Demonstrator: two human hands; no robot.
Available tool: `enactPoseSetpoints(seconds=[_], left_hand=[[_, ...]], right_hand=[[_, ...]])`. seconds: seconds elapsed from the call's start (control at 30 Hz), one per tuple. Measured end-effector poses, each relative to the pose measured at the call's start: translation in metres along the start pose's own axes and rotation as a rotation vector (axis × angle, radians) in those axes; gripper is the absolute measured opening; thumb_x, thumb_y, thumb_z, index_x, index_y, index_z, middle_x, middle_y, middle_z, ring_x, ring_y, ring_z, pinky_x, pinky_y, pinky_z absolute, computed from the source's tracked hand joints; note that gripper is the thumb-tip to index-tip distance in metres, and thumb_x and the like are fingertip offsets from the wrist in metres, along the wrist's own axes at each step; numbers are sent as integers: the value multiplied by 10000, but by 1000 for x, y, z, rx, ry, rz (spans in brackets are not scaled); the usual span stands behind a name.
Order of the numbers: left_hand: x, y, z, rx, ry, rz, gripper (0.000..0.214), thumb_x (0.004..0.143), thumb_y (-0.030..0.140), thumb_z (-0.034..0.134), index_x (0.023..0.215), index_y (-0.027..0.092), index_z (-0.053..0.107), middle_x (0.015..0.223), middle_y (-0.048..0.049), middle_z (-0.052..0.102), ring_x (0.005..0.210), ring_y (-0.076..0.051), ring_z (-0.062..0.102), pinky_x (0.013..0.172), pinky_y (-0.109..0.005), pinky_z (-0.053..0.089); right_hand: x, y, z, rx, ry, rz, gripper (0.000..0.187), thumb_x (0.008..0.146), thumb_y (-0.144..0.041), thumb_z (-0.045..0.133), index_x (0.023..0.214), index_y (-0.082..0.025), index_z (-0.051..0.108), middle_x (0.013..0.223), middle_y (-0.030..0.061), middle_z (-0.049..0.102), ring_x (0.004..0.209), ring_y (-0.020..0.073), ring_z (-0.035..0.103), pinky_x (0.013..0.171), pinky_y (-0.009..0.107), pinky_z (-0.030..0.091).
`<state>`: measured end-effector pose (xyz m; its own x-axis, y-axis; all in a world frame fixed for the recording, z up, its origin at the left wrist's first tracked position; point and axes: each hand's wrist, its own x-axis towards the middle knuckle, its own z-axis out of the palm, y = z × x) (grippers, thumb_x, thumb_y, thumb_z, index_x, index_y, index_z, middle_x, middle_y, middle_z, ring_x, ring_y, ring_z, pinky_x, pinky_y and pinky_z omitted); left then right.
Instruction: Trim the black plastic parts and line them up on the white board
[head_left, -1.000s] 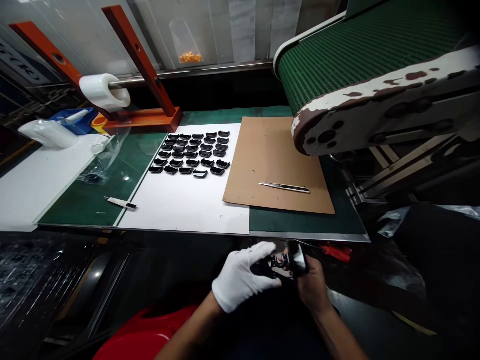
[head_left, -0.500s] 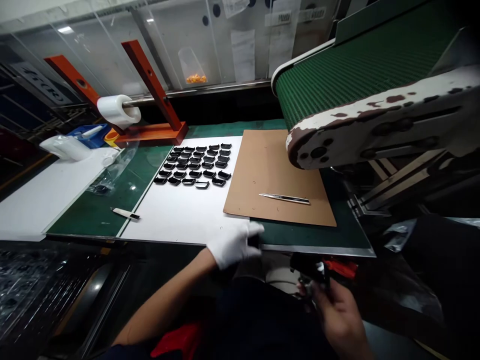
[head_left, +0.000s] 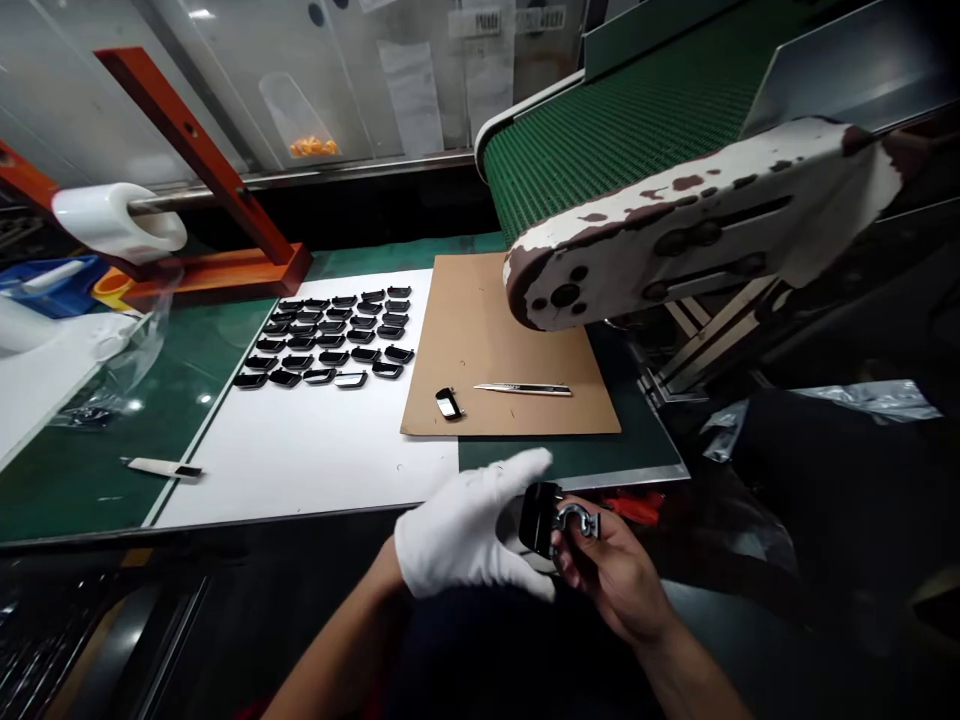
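Note:
My left hand (head_left: 476, 525), in a white glove, is open, its thumb and fingers spread on either side of a glossy black plastic part (head_left: 537, 520). My bare right hand (head_left: 619, 570) is closed on that part by a shiny, curved hook-shaped piece (head_left: 577, 518) at its right side. Whether the glove touches the part, I cannot tell. A similar loose black part (head_left: 449, 404) lies on the brown cardboard sheet (head_left: 517, 330), left of a slim utility knife (head_left: 523, 389). Several rows of such black parts (head_left: 332, 340) rest on the white sheet (head_left: 300, 450).
A green conveyor belt (head_left: 622, 120) with a chipped white frame (head_left: 690, 215) overhangs the cardboard's right side. At left stands an orange stand (head_left: 195, 150) with a clear film roll (head_left: 112, 220). Another knife-like tool (head_left: 161, 468) lies near the table's front edge.
The view has shifted right. A loose black part now shows on the cardboard. My right hand has come up with the black part, and my left hand has moved to it, fingers spread.

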<state>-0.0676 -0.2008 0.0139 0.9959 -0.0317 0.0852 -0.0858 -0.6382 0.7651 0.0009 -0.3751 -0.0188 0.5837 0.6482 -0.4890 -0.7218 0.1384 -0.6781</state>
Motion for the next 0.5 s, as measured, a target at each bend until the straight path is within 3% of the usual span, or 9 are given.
enactPoseSetpoints(seconds=[0.07,0.17,0.27,0.37,0.5], left_hand=[[-2,12,10,-86,-52,23,960,583,385,831,1389,197,343,1168,-101,634,1021,-245,637,894,-325,513],[-3,13,14,-88,5,-29,820,638,392,797,1337,200,414,1071,-67,675,909,-205,666,839,-297,527],[-5,9,12,-63,5,-1,633,713,417,734,1257,222,475,1082,-51,664,902,-180,661,829,-273,525],[-10,5,12,133,5,45,508,795,338,667,1236,186,465,1137,-93,630,985,-208,634,873,-316,510],[-17,7,15,400,-22,30,467,810,301,647,1199,128,455,1124,-134,610,1036,-254,600,914,-381,481]], right_hand=[[0,2,-1,-44,-41,21,379,567,-493,803,667,-162,647,574,17,629,439,58,483,390,154,322],[0,0,-2,-105,-91,20,354,608,-484,781,665,-160,650,558,11,623,438,65,499,396,161,336],[-1,-5,-4,-143,-91,2,312,665,-434,756,837,-183,687,612,12,654,484,93,554,430,180,384],[-2,-9,-7,-117,-64,33,392,741,-483,662,992,-181,675,693,49,697,560,131,606,495,217,443],[-1,-6,-8,-314,-61,45,394,707,-453,716,957,-152,681,767,72,715,620,115,602,577,219,463]])
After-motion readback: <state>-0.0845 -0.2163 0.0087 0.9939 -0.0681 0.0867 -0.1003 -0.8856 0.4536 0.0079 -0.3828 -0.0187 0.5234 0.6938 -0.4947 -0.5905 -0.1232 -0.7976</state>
